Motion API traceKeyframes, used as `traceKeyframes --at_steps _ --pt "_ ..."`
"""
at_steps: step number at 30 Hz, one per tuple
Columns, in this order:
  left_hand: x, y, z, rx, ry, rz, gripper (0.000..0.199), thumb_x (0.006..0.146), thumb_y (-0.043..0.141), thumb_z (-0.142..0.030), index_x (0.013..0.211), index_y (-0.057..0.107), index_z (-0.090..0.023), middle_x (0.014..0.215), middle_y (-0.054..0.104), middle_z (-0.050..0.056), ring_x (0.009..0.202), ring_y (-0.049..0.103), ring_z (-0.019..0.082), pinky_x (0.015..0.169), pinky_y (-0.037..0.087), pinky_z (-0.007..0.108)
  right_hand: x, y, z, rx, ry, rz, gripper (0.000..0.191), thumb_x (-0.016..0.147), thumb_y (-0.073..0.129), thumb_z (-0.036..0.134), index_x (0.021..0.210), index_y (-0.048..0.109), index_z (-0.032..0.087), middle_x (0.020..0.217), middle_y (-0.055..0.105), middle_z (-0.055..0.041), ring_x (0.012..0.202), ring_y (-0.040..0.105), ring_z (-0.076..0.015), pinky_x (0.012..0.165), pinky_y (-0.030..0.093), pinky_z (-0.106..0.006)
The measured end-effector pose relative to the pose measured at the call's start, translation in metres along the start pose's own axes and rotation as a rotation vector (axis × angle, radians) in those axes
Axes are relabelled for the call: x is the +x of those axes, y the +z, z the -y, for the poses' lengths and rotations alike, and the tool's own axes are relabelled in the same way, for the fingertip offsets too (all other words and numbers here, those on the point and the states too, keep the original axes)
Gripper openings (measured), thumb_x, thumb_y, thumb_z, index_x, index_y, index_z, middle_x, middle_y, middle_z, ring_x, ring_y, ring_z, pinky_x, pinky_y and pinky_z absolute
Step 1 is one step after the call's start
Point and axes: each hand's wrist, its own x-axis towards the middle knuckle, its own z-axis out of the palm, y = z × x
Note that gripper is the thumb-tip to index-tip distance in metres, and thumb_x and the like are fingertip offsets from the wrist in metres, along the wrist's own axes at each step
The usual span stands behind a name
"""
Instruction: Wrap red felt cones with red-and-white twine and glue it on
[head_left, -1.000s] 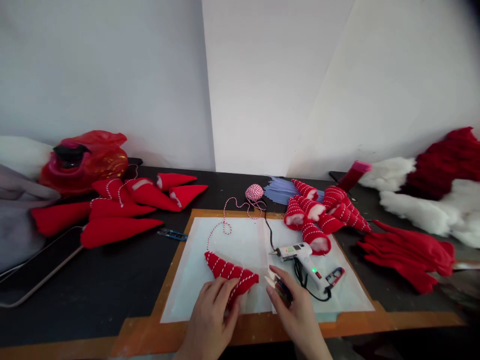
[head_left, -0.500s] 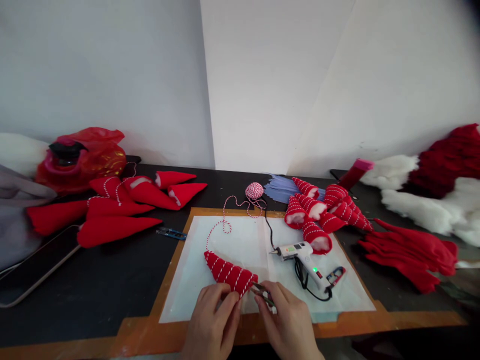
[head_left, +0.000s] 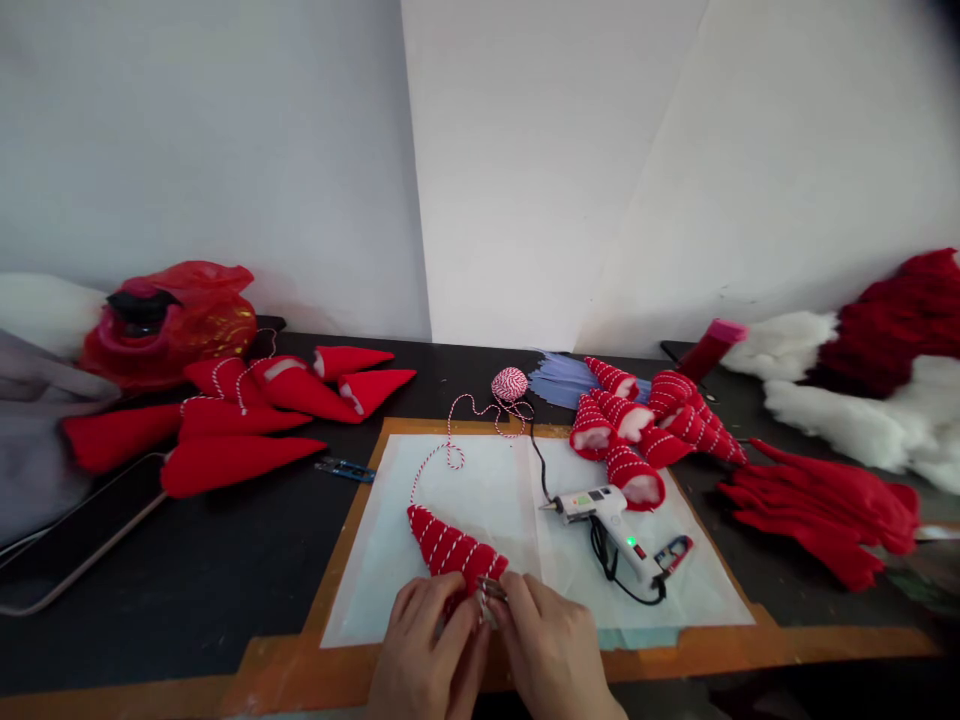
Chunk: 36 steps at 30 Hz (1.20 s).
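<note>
A red cloth cone [head_left: 454, 547], wound with red-and-white twisted cord, lies on the white sheet [head_left: 360, 590] with its tip pointing away to the left. My left hand [head_left: 424, 640] is closed on its wide near end. Pinched in my right hand [head_left: 551, 640] is a pair of metal tweezers [head_left: 493, 588], their tips at the cord by the cone's open edge. The two hands are close together and hide part of that edge. From the cone's tip the cord [head_left: 429, 462] runs loosely back to a ball of cord [head_left: 509, 383].
A white glue gun [head_left: 611, 515] with a lit green light lies to the right, near red-handled snips [head_left: 673, 553]. Several cord-wrapped cones [head_left: 630, 418] are piled behind it. Plain red cones [head_left: 247, 465] and blue snips [head_left: 345, 469] lie left. Red fabric [head_left: 821, 510] is far right.
My right hand has moved left, bringing the tweezers against the cone's near edge. The cone's wide end has shifted slightly toward me, under my left fingers.
</note>
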Motion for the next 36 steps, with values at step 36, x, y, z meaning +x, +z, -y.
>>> traceKeyframes --at_steps 36 --pt "-0.014 0.004 -0.003 0.032 0.031 0.001 0.031 0.092 0.043 -0.003 0.111 0.062 -0.018 0.118 0.069 0.016 0.108 0.065 0.025 0.097 0.044 0.046 -0.005 0.007 0.006 -0.013 -0.102 -0.129 0.037 0.105 0.023 0.021 0.081 0.051 0.024 0.057 0.06 0.0023 0.041 0.058 -0.0167 0.04 0.031 -0.029"
